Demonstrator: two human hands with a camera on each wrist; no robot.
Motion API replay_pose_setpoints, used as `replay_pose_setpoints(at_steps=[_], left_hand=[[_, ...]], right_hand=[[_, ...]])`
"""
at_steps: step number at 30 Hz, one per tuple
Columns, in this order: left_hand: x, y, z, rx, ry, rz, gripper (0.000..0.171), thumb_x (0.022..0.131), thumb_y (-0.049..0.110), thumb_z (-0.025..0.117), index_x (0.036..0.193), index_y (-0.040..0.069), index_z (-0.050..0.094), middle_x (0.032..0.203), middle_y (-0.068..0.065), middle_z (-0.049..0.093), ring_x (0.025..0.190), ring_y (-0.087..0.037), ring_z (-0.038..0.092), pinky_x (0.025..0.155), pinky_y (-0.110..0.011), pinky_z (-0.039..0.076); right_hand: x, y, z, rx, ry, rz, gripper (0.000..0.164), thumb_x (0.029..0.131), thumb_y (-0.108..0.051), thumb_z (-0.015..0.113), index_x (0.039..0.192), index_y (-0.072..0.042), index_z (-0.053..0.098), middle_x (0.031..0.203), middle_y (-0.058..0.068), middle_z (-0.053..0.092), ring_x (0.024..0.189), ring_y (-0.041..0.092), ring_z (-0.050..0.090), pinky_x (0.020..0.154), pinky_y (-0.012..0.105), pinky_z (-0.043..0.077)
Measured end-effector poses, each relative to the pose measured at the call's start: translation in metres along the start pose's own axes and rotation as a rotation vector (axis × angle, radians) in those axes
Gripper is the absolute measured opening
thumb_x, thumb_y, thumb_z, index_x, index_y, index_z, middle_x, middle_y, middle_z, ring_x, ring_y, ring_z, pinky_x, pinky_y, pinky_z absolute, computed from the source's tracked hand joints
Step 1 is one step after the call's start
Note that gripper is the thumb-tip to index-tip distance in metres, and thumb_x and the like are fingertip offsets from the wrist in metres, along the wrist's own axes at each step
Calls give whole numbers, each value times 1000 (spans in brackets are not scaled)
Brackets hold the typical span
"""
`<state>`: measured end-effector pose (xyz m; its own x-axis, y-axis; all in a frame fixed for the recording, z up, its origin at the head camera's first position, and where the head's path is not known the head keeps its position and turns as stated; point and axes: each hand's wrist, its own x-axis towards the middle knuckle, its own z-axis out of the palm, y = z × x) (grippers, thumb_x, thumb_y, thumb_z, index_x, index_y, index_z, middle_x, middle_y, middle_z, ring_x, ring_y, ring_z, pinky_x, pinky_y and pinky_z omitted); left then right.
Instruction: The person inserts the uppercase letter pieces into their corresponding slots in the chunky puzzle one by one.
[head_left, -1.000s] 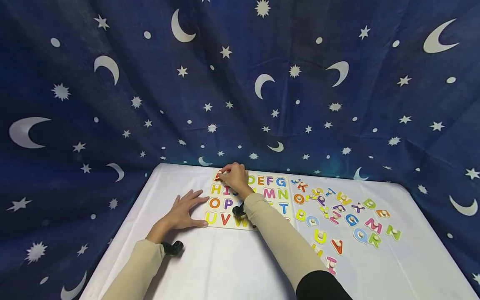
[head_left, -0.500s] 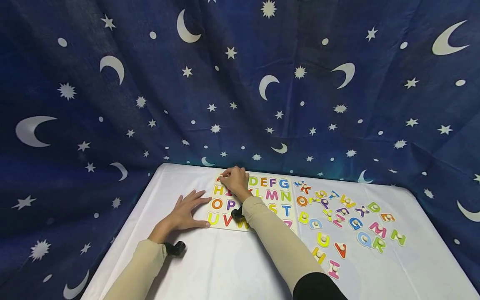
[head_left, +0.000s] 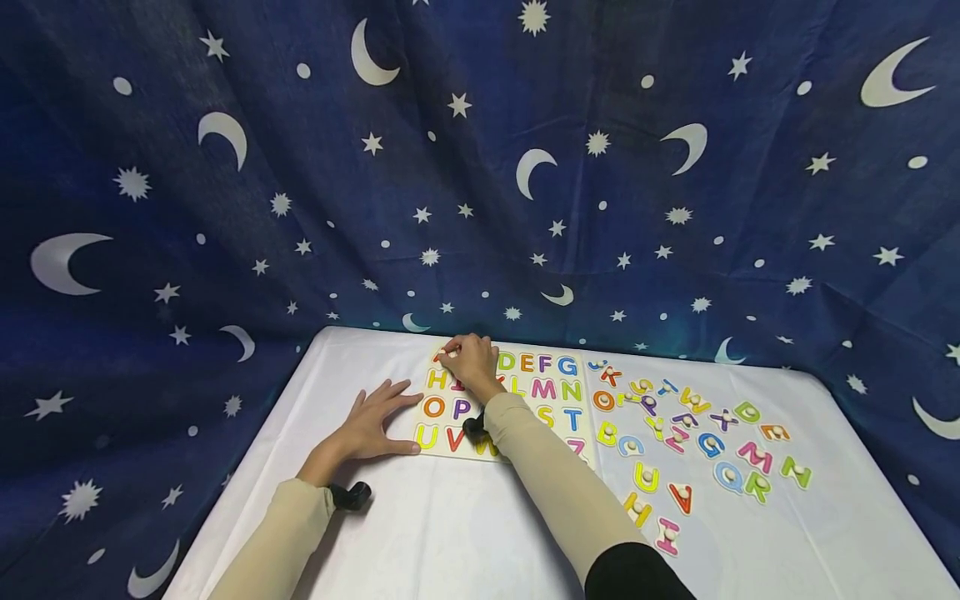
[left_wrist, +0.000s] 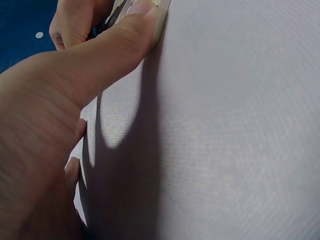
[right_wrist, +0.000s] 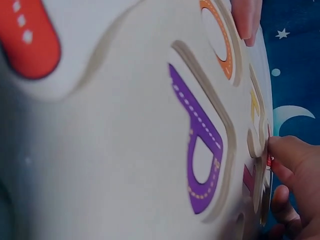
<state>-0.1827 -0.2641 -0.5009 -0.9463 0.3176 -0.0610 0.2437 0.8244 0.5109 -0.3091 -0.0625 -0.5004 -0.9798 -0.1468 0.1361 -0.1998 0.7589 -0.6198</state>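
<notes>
Since the frame one second earlier, the right hand (head_left: 474, 360) has shifted slightly against the board (head_left: 557, 403); its thumb and finger are clamped on the red A (head_left: 438, 357) at the upper-left corner of the board, and how far the A is seated cannot be told. Left hand (head_left: 366, 429): fingers spread apart, thumb and one fingertip touching the left end of the board, which lies flat on the white table (head_left: 420, 533). Loose letters (head_left: 711, 446) lie scattered on the table, right of the board.
</notes>
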Motion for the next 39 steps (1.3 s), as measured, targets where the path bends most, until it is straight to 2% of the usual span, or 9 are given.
replay_pose_setpoints(at_steps=[6, 11, 15, 21, 25, 28, 32, 39], left_hand=[[2, -1, 3, -5, -1, 10, 89, 73, 55, 89, 149, 23, 56, 165, -14, 34, 155, -43, 15, 119, -73, 0], [2, -4, 4, -3, -13, 7, 89, 73, 56, 88, 149, 23, 55, 165, -14, 33, 155, -44, 14, 119, -74, 0], [2, -6, 4, -6, 3, 29, 88, 73, 54, 89, 149, 22, 56, 165, -15, 34, 155, -45, 15, 118, -74, -1], [2, -7, 5, -7, 8, 26, 89, 74, 54, 88, 150, 22, 54, 165, -16, 33, 155, -46, 14, 118, -74, -2], [2, -6, 5, -18, 17, 32, 90, 74, 54, 89, 150, 20, 54, 165, -16, 32, 155, -46, 14, 118, -74, -3], [2, -6, 6, -18, 11, 36, 91, 74, 54, 88, 151, 20, 53, 166, -16, 31, 155, -46, 13, 119, -73, -4], [2, -6, 5, -9, 17, 34, 92, 74, 55, 88, 152, 21, 52, 166, -16, 30, 155, -46, 13, 118, -73, -4], [0, -6, 6, 11, 12, 29, 93, 75, 57, 86, 153, 22, 49, 167, -15, 29, 155, -46, 12, 118, -73, -4]], right_hand=[[2, 11, -4, 48, -29, -30, 18, 89, -34, 80, 101, -21, 80, 79, -4, 60, 88, 21, 52, 84, 45, 37], [-1, 19, -18, 117, -56, -85, 23, 90, -31, 81, 109, -19, 79, 84, 0, 61, 87, 20, 52, 83, 43, 38], [-4, 26, -38, 159, -79, -170, 25, 90, -26, 81, 112, -15, 78, 93, 7, 65, 87, 24, 53, 83, 43, 42], [-13, 44, -68, 124, -171, -278, 26, 90, -26, 82, 112, -13, 78, 91, 1, 65, 83, 20, 52, 78, 36, 44], [-21, 54, -89, 110, -197, -306, 26, 90, -27, 81, 113, -13, 78, 93, 0, 66, 85, 19, 53, 80, 36, 44], [-30, 61, -109, 116, -216, -322, 28, 90, -26, 81, 114, -12, 77, 97, 6, 69, 87, 25, 55, 80, 39, 45], [-41, 74, -139, 121, -206, -356, 27, 90, -24, 82, 113, -12, 77, 99, 9, 71, 91, 32, 59, 80, 41, 47], [-63, 103, -190, 117, -158, -367, 25, 90, -24, 82, 113, -15, 78, 99, 10, 71, 89, 31, 59, 76, 41, 46]])
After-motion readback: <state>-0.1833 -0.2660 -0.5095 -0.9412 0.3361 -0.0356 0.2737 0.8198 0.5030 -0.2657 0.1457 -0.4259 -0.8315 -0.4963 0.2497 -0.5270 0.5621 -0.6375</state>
